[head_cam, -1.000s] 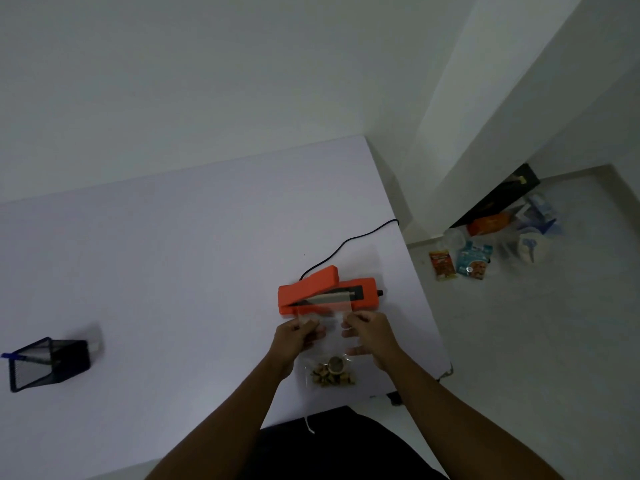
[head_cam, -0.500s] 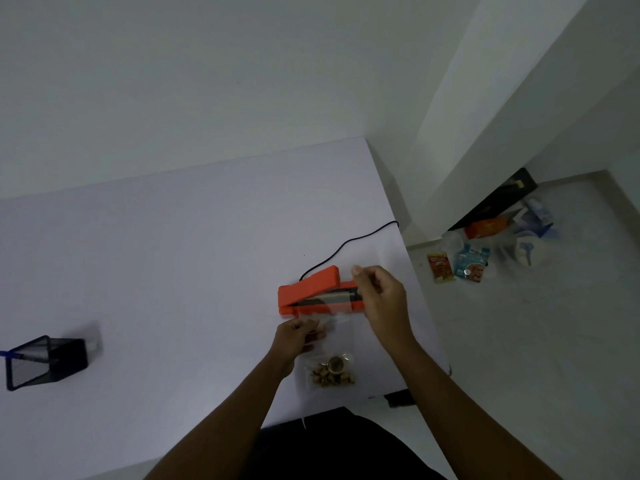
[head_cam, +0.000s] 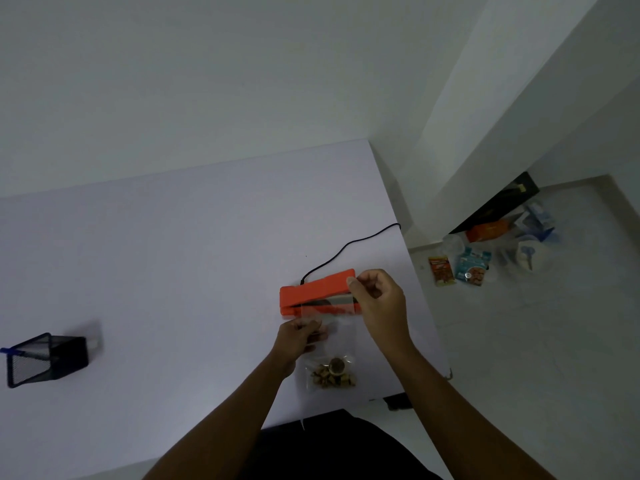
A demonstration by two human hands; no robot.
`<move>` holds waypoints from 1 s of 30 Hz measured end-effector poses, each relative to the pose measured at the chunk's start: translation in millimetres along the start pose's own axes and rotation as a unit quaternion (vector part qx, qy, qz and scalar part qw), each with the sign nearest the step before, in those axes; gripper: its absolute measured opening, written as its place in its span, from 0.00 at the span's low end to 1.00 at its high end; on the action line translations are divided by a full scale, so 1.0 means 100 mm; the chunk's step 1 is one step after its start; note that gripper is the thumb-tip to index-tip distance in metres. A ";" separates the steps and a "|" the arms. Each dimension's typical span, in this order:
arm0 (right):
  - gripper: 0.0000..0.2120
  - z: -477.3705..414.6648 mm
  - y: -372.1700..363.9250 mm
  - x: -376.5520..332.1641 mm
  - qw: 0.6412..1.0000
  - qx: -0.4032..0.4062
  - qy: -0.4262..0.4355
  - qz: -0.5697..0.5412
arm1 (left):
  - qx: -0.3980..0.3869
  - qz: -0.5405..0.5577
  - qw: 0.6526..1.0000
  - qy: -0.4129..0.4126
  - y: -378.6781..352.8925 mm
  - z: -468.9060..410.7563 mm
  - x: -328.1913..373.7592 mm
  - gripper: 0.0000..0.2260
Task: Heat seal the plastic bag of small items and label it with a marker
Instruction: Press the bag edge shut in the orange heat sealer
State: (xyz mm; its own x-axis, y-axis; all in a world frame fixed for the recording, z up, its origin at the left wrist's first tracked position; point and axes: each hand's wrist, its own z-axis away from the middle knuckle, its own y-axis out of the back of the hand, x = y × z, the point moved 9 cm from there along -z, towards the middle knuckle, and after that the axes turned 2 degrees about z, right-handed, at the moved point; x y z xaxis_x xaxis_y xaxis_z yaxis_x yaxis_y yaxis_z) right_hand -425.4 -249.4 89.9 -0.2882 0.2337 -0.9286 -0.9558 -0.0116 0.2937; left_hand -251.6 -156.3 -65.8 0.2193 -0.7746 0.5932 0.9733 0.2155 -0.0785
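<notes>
- Head view: an orange heat sealer [head_cam: 290, 308] lies on a white table [head_cam: 173, 271], near its right edge and just ahead of the person.
- The sealer's lid [head_cam: 320, 285] is hinged at the left and tilted up at the right, so the mouth stands open.
- A clear plastic bag [head_cam: 341, 341] lies flat on the table, with its top edge laid into that open mouth and its bottom end toward the person.
- The small items [head_cam: 332, 374], brownish bits and one round piece, sit bunched at the bottom of the bag.
- The left hand [head_cam: 298, 336] pinches the bag near its upper left part, just below the sealer, with its fingers curled onto the plastic.
- The right hand [head_cam: 381, 303] is at the raised right end of the lid. Its fingers are curled and one fingertip touches the lid's end; I cannot tell whether it truly grips the lid.
- A black cable [head_cam: 346, 245] runs from the back of the sealer to the table's right edge.
- Far to the left stands a black mesh pen holder [head_cam: 38, 358], with a blue pen [head_cam: 5, 349] sticking out of it.
- On the floor [head_cam: 519, 341] to the right lie some packets [head_cam: 472, 270] and other clutter against the wall.
</notes>
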 end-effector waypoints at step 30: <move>0.11 -0.18 0.13 1.15 0.985 0.049 -0.167 0.014 | -0.005 0.002 1.000 -0.005 -0.04 0.01 0.05 0.07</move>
State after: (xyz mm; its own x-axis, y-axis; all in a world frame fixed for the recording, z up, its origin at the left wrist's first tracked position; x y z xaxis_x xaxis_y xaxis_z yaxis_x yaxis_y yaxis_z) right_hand -471.6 -239.8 -17.2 -0.2627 0.5419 -0.7983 -0.9333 0.0673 0.3528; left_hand -254.5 -160.8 -61.7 0.2218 -0.7682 0.6005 0.9733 0.2122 -0.0880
